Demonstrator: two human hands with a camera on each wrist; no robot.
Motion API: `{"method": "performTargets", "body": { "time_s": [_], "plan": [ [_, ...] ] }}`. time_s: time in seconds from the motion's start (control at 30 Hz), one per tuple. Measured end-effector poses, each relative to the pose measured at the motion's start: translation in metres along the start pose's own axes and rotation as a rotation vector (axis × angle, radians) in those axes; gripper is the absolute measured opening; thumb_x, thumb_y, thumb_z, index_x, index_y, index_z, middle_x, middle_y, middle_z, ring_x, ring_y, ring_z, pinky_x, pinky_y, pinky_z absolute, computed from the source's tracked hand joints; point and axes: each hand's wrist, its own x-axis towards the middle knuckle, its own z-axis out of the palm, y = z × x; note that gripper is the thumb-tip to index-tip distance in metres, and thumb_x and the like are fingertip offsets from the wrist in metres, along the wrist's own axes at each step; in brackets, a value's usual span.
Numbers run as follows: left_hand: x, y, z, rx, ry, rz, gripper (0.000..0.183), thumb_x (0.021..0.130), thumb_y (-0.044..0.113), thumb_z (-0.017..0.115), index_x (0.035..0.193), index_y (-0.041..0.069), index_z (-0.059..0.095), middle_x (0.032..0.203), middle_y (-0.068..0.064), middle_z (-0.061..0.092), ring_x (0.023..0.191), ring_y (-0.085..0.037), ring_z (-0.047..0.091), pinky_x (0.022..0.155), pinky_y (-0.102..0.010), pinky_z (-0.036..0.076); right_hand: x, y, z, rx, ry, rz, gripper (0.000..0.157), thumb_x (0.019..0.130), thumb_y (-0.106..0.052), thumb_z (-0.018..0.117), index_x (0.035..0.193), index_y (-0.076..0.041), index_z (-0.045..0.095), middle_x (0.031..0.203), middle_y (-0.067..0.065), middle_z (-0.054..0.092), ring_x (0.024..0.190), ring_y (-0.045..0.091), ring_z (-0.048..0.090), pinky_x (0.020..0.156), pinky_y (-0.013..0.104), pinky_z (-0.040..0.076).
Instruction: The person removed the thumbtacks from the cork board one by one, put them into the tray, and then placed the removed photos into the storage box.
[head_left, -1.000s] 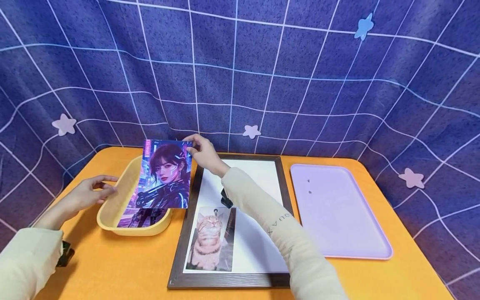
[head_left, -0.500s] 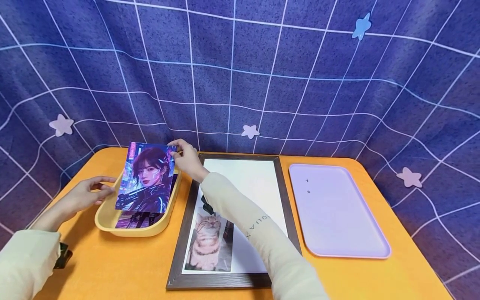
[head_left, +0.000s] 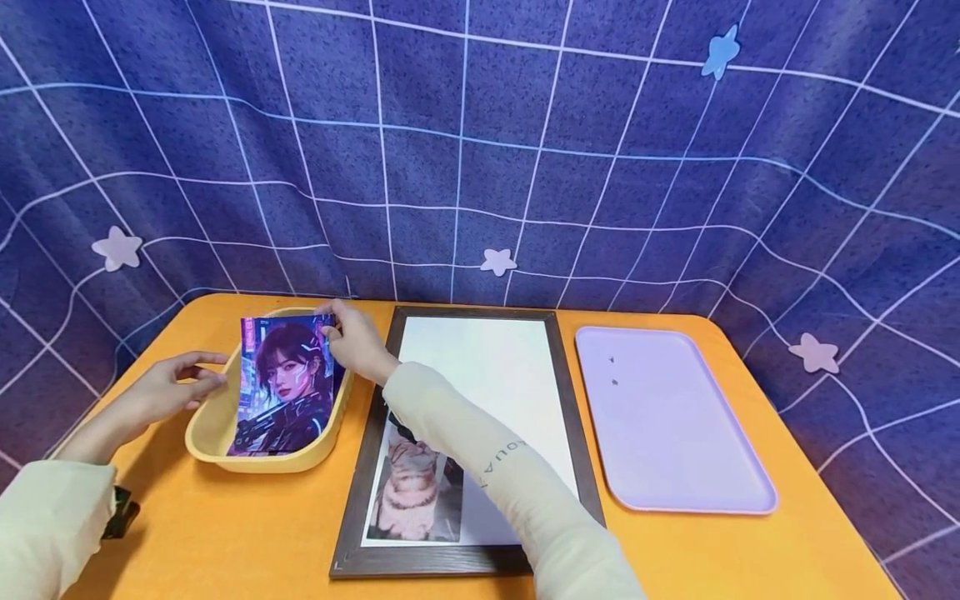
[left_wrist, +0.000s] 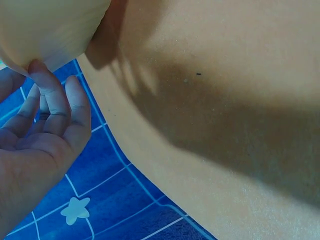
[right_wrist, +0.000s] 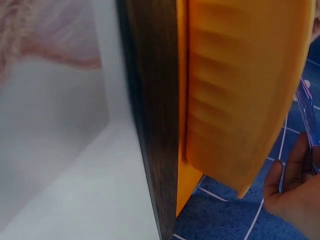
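Observation:
A glossy picture print (head_left: 288,400) of a figure with a dark gun is pinched at its upper right corner by my right hand (head_left: 362,343). The print lies tilted inside a yellow basin (head_left: 210,429), its lower edge down near the basin's front wall. Seen from the right wrist, the print (right_wrist: 306,112) is nearly edge-on between thumb and fingers. My left hand (head_left: 161,392) is at the basin's left side, loosely bent fingers right at the rim. In the left wrist view, a fingertip of that hand (left_wrist: 50,115) meets the basin (left_wrist: 45,35) from outside.
A dark-framed white board (head_left: 517,358) lies beside the basin, with a cat picture (head_left: 412,500) on its lower left, partly under the right sleeve. Farther right is a lilac tray (head_left: 690,425) with two tiny dark bits. A blue grid curtain (head_left: 480,183) hangs behind the orange table.
My right hand has moved left and down, lowering the print from above the basin into it. The left hand has stayed by the rim.

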Motion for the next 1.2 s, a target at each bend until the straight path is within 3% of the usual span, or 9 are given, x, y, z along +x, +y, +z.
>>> {"method": "performTargets", "body": {
  "time_s": [0.13,0.27,0.5,0.7,1.2],
  "plan": [
    [-0.001,0.000,-0.001,-0.016,0.014,0.022,0.047,0.093,0.025,0.052,0.123,-0.007,0.040,0.086,0.006,0.055,0.070,-0.002,0.052,0.060,-0.026,0.050,-0.001,-0.002,0.004,-0.152,-0.030,-0.055,0.026,0.093,-0.011,0.051,0.119,-0.013,0.053,0.115,-0.002,0.059,0.097,0.006,0.055,0.083,0.009,0.040],
    [-0.002,0.000,-0.001,-0.029,0.017,0.028,0.044,0.093,0.024,0.052,0.122,-0.006,0.041,0.085,0.008,0.054,0.070,-0.002,0.051,0.060,-0.025,0.050,-0.001,-0.002,0.007,-0.211,-0.057,-0.058,0.026,0.093,-0.011,0.050,0.118,-0.015,0.052,0.121,-0.005,0.057,0.113,0.006,0.050,0.098,0.013,0.035],
    [-0.002,0.001,0.001,-0.038,0.017,0.029,0.042,0.093,0.023,0.051,0.122,-0.006,0.040,0.083,0.006,0.052,0.070,0.000,0.050,0.059,-0.024,0.049,-0.003,0.001,0.011,-0.331,-0.084,-0.040,0.027,0.093,-0.015,0.051,0.119,-0.021,0.051,0.123,-0.009,0.054,0.117,0.006,0.047,0.100,0.020,0.034],
    [-0.002,0.001,0.002,-0.039,0.014,0.032,0.043,0.093,0.022,0.051,0.122,-0.007,0.040,0.083,0.005,0.051,0.068,-0.002,0.050,0.058,-0.025,0.049,-0.004,0.002,0.008,-0.462,-0.099,-0.028,0.030,0.092,-0.022,0.053,0.121,-0.024,0.052,0.122,-0.010,0.052,0.109,0.010,0.042,0.088,0.024,0.031],
    [-0.003,0.002,0.004,0.004,0.024,0.035,0.042,0.094,0.023,0.050,0.123,-0.006,0.041,0.090,0.001,0.052,0.069,-0.002,0.051,0.059,-0.025,0.049,-0.005,0.010,0.006,-0.461,-0.153,-0.015,0.037,0.092,-0.029,0.052,0.129,-0.022,0.047,0.133,-0.010,0.049,0.111,0.011,0.040,0.089,0.026,0.029]
  ]
}}
